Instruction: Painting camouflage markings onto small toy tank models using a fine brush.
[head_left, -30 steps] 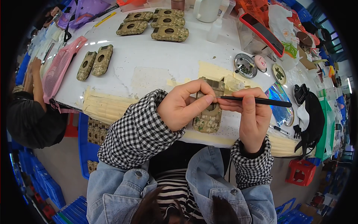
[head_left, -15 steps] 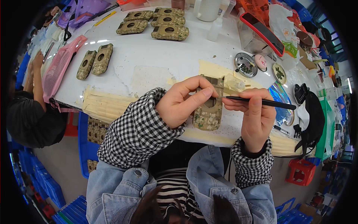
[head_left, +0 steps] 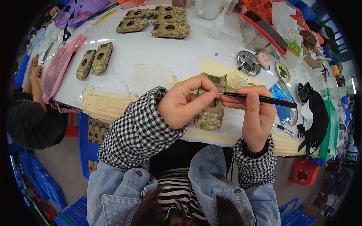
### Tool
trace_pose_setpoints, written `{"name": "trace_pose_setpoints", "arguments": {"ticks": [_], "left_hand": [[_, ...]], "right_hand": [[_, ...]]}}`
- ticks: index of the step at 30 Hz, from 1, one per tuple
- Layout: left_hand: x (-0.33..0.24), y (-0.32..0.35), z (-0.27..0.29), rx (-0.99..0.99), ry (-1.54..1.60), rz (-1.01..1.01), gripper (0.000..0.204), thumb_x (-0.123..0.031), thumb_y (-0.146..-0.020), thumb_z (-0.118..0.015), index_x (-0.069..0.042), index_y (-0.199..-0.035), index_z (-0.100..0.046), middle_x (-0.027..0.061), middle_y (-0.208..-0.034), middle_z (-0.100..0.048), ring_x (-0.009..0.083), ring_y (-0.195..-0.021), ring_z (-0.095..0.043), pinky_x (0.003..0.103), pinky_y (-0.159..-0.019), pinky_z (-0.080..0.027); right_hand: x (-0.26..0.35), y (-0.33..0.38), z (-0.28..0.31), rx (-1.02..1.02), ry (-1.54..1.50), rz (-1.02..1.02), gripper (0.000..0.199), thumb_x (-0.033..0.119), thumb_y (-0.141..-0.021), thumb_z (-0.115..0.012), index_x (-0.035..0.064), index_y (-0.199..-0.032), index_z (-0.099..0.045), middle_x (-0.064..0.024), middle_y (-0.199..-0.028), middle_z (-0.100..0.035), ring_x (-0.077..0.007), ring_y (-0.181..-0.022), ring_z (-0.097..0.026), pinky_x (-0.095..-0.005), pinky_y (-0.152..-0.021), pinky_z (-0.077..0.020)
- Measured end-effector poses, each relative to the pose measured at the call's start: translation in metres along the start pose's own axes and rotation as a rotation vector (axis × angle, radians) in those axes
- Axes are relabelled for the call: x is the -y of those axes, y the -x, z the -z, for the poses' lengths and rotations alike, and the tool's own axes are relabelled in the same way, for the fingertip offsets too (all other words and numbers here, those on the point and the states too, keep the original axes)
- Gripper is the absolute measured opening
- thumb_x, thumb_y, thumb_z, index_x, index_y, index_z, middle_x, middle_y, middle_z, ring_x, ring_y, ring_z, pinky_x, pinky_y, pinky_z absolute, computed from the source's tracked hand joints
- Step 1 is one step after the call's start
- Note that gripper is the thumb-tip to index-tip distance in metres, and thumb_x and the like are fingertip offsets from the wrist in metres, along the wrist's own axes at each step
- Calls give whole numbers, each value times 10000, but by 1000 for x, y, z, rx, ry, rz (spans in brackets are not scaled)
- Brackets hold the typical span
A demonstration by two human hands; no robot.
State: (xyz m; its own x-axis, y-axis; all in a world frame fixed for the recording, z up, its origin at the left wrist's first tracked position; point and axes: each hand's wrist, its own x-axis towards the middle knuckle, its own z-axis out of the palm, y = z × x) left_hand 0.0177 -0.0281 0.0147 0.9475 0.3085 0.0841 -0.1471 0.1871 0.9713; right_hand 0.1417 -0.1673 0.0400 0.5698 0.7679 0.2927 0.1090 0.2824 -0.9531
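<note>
My right hand (head_left: 259,115) grips a pair of black tweezers (head_left: 277,101) between thumb and fingers, tips pointing left. Those tips meet the pinched thumb and forefinger of my left hand (head_left: 183,103); whatever tiny piece may be held there is too small to make out. Directly beneath both hands, a camouflage-painted model tank hull (head_left: 209,121) lies on the table, its round opening partly covered by my left fingers. Beyond the right hand sits a round metal dish (head_left: 248,64) with small dark green parts.
Several similar hulls (head_left: 170,31) rest at the back, and two more (head_left: 101,58) at the left. A phone with a red case (head_left: 265,32) leans on a clear box. Beside a pink mesh basket (head_left: 60,71), another person's arms (head_left: 36,81) rest. A blue tray (head_left: 83,150) holds more hulls below the table edge.
The tweezers and my right hand have shifted slightly left, bringing the tips against my left fingertips. The left hand keeps its pinch, and the hull stays in place.
</note>
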Motion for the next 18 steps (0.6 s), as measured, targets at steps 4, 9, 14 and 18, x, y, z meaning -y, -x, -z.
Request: {"name": "trace_pose_setpoints", "arguments": {"ticks": [4, 9, 14, 18], "left_hand": [[1, -1, -2, -8, 1, -35, 114, -123, -937, -488, -29, -993, -518, -35, -808, -525, -8, -640, -459, 152, -527, -359], [1, 0, 0, 7, -11, -20, 110, -121, -936, -488, -31, -989, -519, -37, -803, -520, -8, -639, -454, 153, -531, -358], [0, 0, 0, 4, -20, -14, 104, -116, -935, -488, -31, -985, -521, -37, -800, -517, -8, -636, -452, 154, -534, -358], [1, 0, -2, -7, -20, -35, 104, -116, -935, -489, -32, -987, -522, -36, -802, -516, -9, -633, -445, 154, -533, -354]], "right_hand": [[-1, 0, 0, -2, -3, -1, 235, 148, -971, -431, -68, -964, -523, -146, -888, -614, -233, -819, -669, -299, -733, -559], [-1, -1, 0, 4, 0, -3, 235, 148, -973, -425, -66, -964, -522, -148, -881, -618, -228, -814, -670, -298, -729, -561], [-2, -1, 0, -7, -2, -5, 238, 151, -974, -422, -65, -964, -521, -143, -867, -621, -224, -810, -671, -292, -719, -563], [-1, -1, 0, 1, 9, -4, 245, 154, -975, -421, -67, -961, -524, -140, -860, -619, -224, -807, -672, -292, -716, -564]]}}
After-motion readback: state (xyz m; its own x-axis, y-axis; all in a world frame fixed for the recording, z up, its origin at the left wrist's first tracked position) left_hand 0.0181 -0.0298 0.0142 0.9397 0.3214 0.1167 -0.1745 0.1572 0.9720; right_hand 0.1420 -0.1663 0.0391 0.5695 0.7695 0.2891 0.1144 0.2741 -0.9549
